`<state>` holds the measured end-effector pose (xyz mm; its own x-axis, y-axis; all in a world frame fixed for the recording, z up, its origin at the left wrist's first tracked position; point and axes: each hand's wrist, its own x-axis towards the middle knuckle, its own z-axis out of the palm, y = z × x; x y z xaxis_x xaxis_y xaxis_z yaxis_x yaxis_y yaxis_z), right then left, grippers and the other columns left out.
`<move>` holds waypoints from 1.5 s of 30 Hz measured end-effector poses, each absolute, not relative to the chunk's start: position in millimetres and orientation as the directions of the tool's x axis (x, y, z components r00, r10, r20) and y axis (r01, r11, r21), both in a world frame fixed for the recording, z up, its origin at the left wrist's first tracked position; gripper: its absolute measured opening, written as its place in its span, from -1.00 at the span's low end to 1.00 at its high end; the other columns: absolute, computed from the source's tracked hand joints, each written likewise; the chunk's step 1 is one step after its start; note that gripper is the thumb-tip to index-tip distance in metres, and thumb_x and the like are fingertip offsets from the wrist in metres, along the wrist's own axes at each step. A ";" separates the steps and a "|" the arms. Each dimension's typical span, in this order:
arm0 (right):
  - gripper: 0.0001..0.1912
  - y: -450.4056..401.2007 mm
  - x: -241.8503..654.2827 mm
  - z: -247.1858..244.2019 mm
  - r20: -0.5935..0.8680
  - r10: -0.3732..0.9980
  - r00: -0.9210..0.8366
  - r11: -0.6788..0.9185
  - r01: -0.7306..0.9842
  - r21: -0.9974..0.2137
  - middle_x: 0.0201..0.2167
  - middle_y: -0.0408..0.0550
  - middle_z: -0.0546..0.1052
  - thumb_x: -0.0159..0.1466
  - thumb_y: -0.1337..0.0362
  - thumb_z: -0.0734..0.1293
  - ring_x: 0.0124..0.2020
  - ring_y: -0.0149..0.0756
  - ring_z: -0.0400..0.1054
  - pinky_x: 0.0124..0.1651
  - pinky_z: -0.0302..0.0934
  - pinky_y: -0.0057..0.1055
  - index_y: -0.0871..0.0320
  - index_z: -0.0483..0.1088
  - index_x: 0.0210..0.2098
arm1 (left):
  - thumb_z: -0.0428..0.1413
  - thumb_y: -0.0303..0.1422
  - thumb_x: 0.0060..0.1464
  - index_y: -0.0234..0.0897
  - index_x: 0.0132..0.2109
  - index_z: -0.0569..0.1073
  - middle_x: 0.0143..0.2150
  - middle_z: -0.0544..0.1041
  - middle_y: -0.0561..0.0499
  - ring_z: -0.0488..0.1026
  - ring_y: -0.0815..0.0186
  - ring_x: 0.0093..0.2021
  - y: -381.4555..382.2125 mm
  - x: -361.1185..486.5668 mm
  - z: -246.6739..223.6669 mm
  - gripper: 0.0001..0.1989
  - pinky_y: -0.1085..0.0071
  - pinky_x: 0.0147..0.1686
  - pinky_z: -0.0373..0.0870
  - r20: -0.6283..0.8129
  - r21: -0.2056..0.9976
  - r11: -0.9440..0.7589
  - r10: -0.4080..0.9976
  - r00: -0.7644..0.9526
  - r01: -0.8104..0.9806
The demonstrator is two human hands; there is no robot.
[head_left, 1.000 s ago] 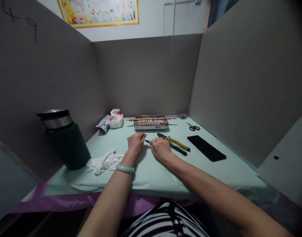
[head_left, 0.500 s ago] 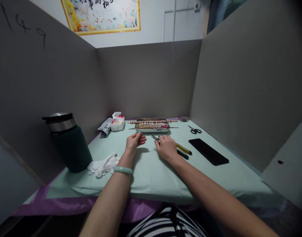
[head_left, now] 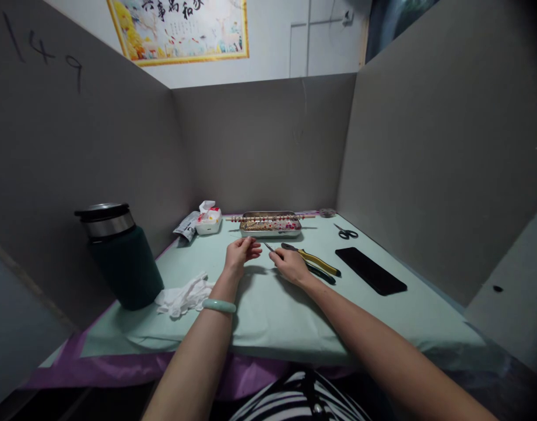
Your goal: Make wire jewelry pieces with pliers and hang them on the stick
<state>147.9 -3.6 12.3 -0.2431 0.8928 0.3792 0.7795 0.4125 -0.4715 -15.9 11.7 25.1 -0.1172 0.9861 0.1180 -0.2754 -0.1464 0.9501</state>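
My left hand is raised a little over the table, thumb and index finger pinched together; whatever is between them is too small to make out. Just to its right, my right hand is closed round a slim pointed metal tool, its tip towards my left fingers. The tool's rear end is hidden in the palm. Yellow-and-dark-handled pliers lie on the table beside my right hand, partly covered by it. Beyond both hands stands a metal tray of small beads, with a beaded stick across its top.
A dark green bottle and crumpled white tissue are at the left. Behind them are a tissue pack and a printed pouch. Scissors and a black phone lie right. Grey partitions enclose the table.
My right hand has drawn back slightly to the left and nearer me with the pointed tool, uncovering the pliers' jaws. My left hand has hardly moved and stays pinched.
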 end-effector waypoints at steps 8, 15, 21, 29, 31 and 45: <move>-0.69 -1.1 160.1 7.9 0.480 0.874 -0.075 0.143 0.984 -0.106 -0.18 0.20 0.42 0.24 0.16 0.19 -0.07 -0.01 0.18 -0.12 -0.03 -0.19 0.24 0.41 -0.21 | -0.02 -0.41 0.16 -0.40 -0.33 0.32 -0.44 0.53 -0.12 0.49 0.35 -0.53 14.0 -14.8 23.8 -0.87 0.43 -0.50 0.43 0.112 0.955 -0.143 0.985 -0.133 -0.261; -0.73 -3.0 160.8 8.8 0.475 0.870 -0.136 0.182 0.982 -0.053 -0.18 0.19 0.41 0.25 0.18 0.19 -0.07 -0.01 0.13 -0.10 -0.07 -0.13 0.20 0.44 -0.24 | 0.03 -0.44 0.11 -0.40 -0.31 0.32 -0.42 0.53 -0.13 0.49 0.36 -0.52 12.2 -12.2 24.9 -0.92 0.46 -0.50 0.42 0.104 0.965 -0.123 0.990 -0.092 -0.233; -0.77 -6.8 147.3 6.2 0.340 0.806 -0.485 0.515 0.857 0.002 -0.27 0.01 0.49 0.27 0.19 0.20 -0.15 -0.16 0.24 -0.18 0.02 -0.32 0.11 0.46 -0.28 | 0.05 -0.39 0.10 -0.41 -0.32 0.35 -0.42 0.52 -0.12 0.48 0.36 -0.52 11.8 -11.9 24.2 -0.87 0.44 -0.49 0.43 0.108 0.969 -0.120 0.992 -0.068 -0.218; -0.82 -1.5 140.9 -3.8 0.353 0.802 -0.483 0.509 0.861 0.021 -0.25 0.09 0.49 0.29 0.32 0.16 -0.17 -0.17 0.30 -0.22 0.06 -0.38 0.23 0.38 -0.25 | -0.05 -0.24 0.15 -0.32 -0.32 0.23 -0.46 0.51 -0.04 0.44 0.39 -0.61 14.6 -16.0 24.9 -0.79 0.46 -0.58 0.37 0.211 0.943 -0.250 0.959 -0.187 -0.222; -0.82 2.1 144.6 -2.8 0.406 0.819 -0.406 0.473 0.878 -0.076 -0.25 0.06 0.49 0.31 0.30 0.14 -0.21 -0.22 0.33 -0.25 0.06 -0.40 0.22 0.34 -0.23 | -0.06 -0.21 0.13 -0.30 -0.31 0.22 -0.47 0.49 0.01 0.41 0.42 -0.65 15.5 -17.0 25.6 -0.78 0.48 -0.61 0.34 0.284 0.911 -0.343 0.924 -0.255 -0.229; -0.83 9.9 158.3 3.8 0.409 0.889 -0.207 0.351 0.881 -0.318 -0.30 -0.06 0.52 0.30 0.27 0.16 -0.29 -0.31 0.37 -0.30 -0.01 -0.44 0.14 0.35 -0.23 | 0.03 -0.30 0.05 -0.32 -0.30 0.30 -0.58 0.36 0.13 0.27 0.50 -0.74 16.4 -13.5 20.7 -0.85 0.56 -0.71 0.17 0.211 0.969 -0.229 0.964 -0.164 -0.094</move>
<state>158.3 9.9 3.8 -0.2073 0.8889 0.4086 0.8807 0.3514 -0.3175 -13.5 16.4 20.7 -0.1642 0.9635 0.2114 -0.0936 -0.2286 0.9690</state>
